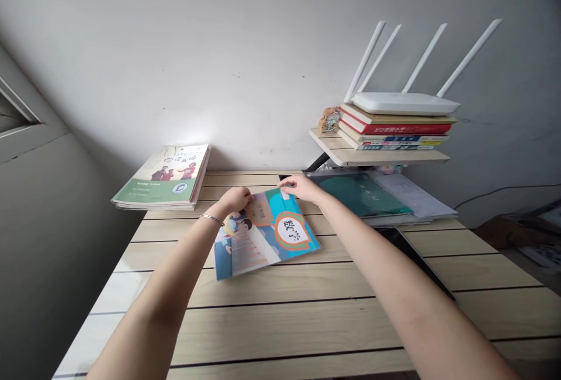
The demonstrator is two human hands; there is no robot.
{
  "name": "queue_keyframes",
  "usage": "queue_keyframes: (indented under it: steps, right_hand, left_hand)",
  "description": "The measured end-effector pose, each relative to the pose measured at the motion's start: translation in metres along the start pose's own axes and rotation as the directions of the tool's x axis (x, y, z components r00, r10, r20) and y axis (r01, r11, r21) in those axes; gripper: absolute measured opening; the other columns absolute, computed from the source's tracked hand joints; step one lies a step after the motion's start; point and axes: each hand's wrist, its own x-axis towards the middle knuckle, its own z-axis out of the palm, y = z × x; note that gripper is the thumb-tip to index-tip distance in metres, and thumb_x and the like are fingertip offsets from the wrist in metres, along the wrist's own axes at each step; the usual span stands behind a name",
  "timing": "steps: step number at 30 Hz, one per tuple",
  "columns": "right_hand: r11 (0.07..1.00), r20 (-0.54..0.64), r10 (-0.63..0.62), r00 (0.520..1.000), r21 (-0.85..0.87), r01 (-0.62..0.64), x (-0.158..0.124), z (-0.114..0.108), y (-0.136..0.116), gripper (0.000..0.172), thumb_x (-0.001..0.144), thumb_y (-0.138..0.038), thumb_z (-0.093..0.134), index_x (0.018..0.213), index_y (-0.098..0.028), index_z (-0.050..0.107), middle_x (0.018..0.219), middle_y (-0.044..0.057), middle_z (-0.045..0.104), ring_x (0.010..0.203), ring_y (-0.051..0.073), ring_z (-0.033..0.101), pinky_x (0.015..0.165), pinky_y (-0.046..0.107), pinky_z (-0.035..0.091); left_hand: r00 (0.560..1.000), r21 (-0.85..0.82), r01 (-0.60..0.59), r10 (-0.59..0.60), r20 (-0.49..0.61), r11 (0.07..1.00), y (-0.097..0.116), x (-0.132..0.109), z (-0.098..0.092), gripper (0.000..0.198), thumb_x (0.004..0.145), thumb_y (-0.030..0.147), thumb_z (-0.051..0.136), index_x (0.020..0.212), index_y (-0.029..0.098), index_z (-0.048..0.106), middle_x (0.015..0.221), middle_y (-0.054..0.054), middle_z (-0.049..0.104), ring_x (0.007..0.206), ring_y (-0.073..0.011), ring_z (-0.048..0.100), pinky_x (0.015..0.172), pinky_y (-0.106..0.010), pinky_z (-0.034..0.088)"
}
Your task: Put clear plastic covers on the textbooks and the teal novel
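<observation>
A maths textbook (263, 237) with a blue illustrated cover in a clear plastic sleeve is turned sideways over the middle of the table. My left hand (236, 200) grips its far edge toward the left, fingers closed; a thin bracelet circles that wrist. At the far right corner, my right hand (301, 188) pinches the book, its thumb near a small white patch on the cover. The near edge of the book looks slightly raised from the wood, though I cannot tell whether it touches.
Books are stacked (162, 175) at the back left. On the right, a raised shelf (346, 149) carries more books and a white router (403, 103). Below lie a green folder (363, 194), papers (414, 193) and a dark tablet (416, 257). The slatted table (272, 327) meets the wall behind.
</observation>
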Motion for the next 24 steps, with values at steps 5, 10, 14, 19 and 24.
queue_keyframes:
  steps: [5, 10, 14, 19, 24]
  right_hand:
    - [0.997, -0.332, 0.072, 0.941, 0.014, -0.072, -0.016, 0.007, 0.018, 0.025, 0.079, -0.019, 0.056, 0.100, -0.016, 0.068, 0.108, 0.010, 0.068, 0.089, 0.018, 0.064, 0.087, 0.034, 0.049]
    - [0.983, -0.317, 0.183, 0.931, 0.074, -0.168, -0.062, 0.030, 0.034, 0.021, 0.077, -0.024, 0.057, 0.094, -0.015, 0.066, 0.092, 0.009, 0.070, 0.074, 0.016, 0.065, 0.068, 0.029, 0.053]
    - [0.984, -0.308, 0.176, 0.935, 0.071, -0.162, -0.098, 0.058, 0.034, 0.032, 0.077, -0.036, 0.057, 0.101, -0.015, 0.064, 0.087, 0.007, 0.068, 0.067, 0.016, 0.061, 0.064, 0.030, 0.051]
    - [0.995, -0.266, -0.012, 0.964, -0.099, -0.015, -0.123, 0.082, 0.024, 0.040, 0.083, -0.037, 0.051, 0.113, -0.016, 0.063, 0.079, 0.005, 0.061, 0.067, 0.017, 0.058, 0.069, 0.032, 0.050]
    - [0.948, -0.212, -0.126, 0.969, -0.313, 0.055, -0.133, 0.088, 0.016, 0.036, 0.086, -0.033, 0.050, 0.114, -0.019, 0.067, 0.086, 0.007, 0.058, 0.075, 0.018, 0.060, 0.077, 0.032, 0.049]
  left_hand:
    - [0.965, -0.160, 0.241, -0.254, -0.066, 0.957, -0.024, -0.005, 0.014, 0.033, 0.087, 0.035, 0.051, 0.074, 0.010, 0.066, 0.059, -0.011, 0.066, 0.052, -0.0201, 0.063, 0.048, -0.027, 0.044]
    - [0.918, -0.218, 0.322, -0.360, -0.166, 0.921, -0.033, -0.017, 0.024, 0.035, 0.087, 0.041, 0.052, 0.088, 0.009, 0.066, 0.068, -0.015, 0.069, 0.060, -0.0226, 0.067, 0.050, -0.027, 0.046]
    - [0.907, -0.147, 0.332, -0.358, -0.223, 0.932, -0.032, -0.033, 0.025, 0.041, 0.085, 0.042, 0.055, 0.103, 0.005, 0.062, 0.081, -0.020, 0.070, 0.074, -0.0260, 0.070, 0.059, -0.028, 0.048]
    - [0.903, 0.019, 0.336, -0.317, -0.289, 0.942, -0.027, -0.070, 0.034, 0.043, 0.093, 0.032, 0.040, 0.121, 0.001, 0.048, 0.091, -0.024, 0.067, 0.090, -0.0307, 0.068, 0.070, -0.033, 0.050]
    - [0.915, 0.087, 0.324, -0.288, -0.283, 0.942, -0.025, -0.089, 0.041, 0.037, 0.094, 0.024, 0.030, 0.120, 0.006, 0.050, 0.090, -0.023, 0.067, 0.089, -0.0315, 0.067, 0.072, -0.037, 0.050]
